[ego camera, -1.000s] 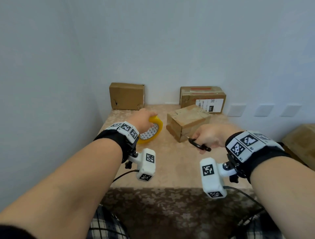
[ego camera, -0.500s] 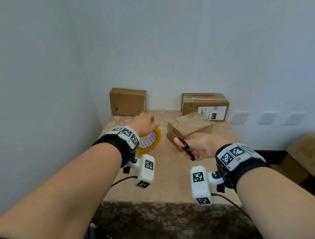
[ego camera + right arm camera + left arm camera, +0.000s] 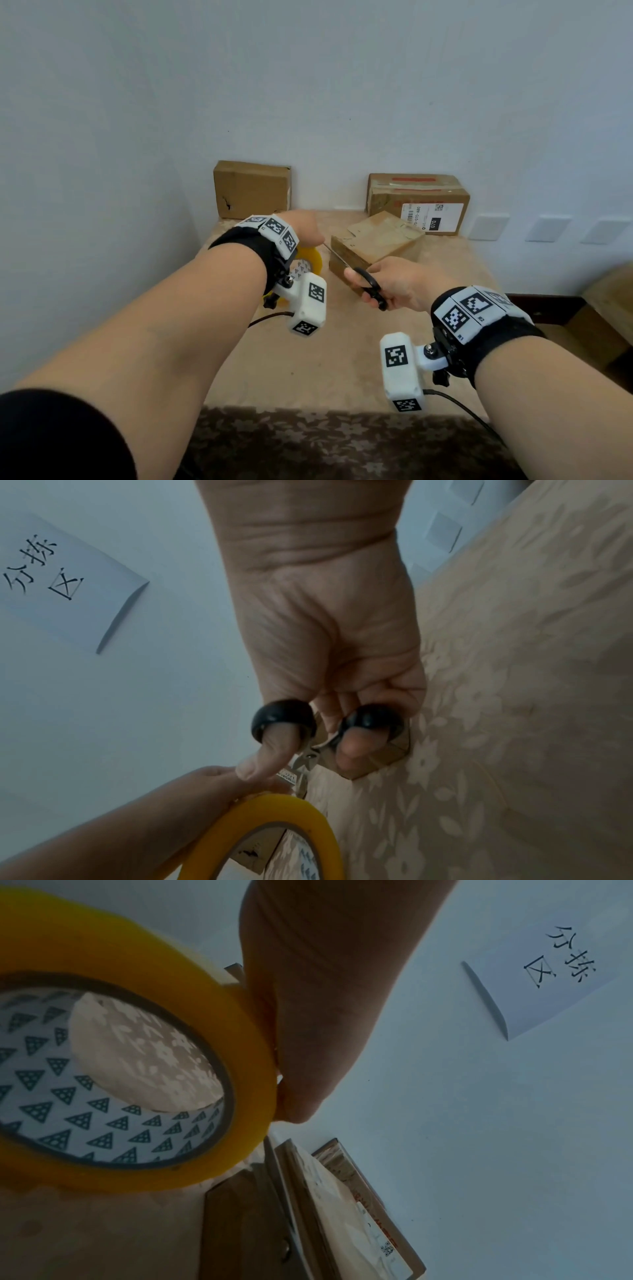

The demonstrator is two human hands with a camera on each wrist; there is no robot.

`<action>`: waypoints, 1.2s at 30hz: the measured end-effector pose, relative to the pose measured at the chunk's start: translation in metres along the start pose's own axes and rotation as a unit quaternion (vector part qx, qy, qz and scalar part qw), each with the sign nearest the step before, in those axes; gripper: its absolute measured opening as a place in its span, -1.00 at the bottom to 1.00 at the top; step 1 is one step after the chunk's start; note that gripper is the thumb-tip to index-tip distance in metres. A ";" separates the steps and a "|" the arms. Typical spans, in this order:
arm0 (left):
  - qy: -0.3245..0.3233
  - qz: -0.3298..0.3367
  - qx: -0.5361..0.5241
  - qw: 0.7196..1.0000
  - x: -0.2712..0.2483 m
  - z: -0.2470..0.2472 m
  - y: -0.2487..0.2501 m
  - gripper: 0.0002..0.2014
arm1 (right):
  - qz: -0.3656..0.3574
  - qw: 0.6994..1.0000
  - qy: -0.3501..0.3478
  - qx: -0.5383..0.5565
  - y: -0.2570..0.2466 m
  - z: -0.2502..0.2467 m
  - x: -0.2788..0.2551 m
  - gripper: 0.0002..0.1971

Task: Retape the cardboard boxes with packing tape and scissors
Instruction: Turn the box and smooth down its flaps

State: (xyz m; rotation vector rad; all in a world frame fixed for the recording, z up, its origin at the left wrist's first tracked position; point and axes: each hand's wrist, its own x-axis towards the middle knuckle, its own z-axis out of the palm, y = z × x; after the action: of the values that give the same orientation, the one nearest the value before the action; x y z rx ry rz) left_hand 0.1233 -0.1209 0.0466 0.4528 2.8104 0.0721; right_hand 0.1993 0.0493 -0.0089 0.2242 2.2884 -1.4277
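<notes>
My left hand (image 3: 308, 236) grips the yellow packing tape roll (image 3: 312, 261) by its rim and holds it on edge at the table's left. The left wrist view shows the roll (image 3: 143, 1031) close up with my thumb (image 3: 318, 1010) pressed on its outer face. My right hand (image 3: 363, 287) holds the black-handled scissors (image 3: 371, 289), thumb and a finger through the loops (image 3: 284, 718). Their blades (image 3: 337, 255) point up-left towards the roll, the tip just short of my left hand. A small cardboard box (image 3: 380, 236) lies behind the scissors.
Two more cardboard boxes stand against the back wall: a plain one (image 3: 251, 190) at the left and a labelled one (image 3: 418, 200) at the right. The table (image 3: 308, 370) wears a beige floral cloth. A paper sign (image 3: 548, 974) hangs on the wall.
My right hand picked the scissors up off the table and swung their blades up-left towards the tape. My left hand raised the roll slightly and kept its hold.
</notes>
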 end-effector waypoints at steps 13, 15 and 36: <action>-0.083 -0.067 -0.026 0.994 -0.001 -0.007 0.007 -0.74 | -0.039 0.999 0.008 -0.025 0.005 -0.005 -0.005 -0.60; -0.070 -0.079 -0.034 0.994 -0.002 -0.007 0.009 -0.71 | -0.042 0.999 0.006 -0.027 0.007 -0.006 -0.005 -0.62; 0.002 -0.101 -0.101 0.990 -0.015 0.005 0.014 -0.57 | -0.043 0.995 -0.048 0.071 0.007 -0.002 -0.005 -0.37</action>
State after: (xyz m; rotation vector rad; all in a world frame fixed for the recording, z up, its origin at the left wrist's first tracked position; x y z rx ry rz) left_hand 0.1422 -0.1124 0.0472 0.1216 2.7968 0.3095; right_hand 0.2058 0.0552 -0.0117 0.0964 2.1457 -1.6101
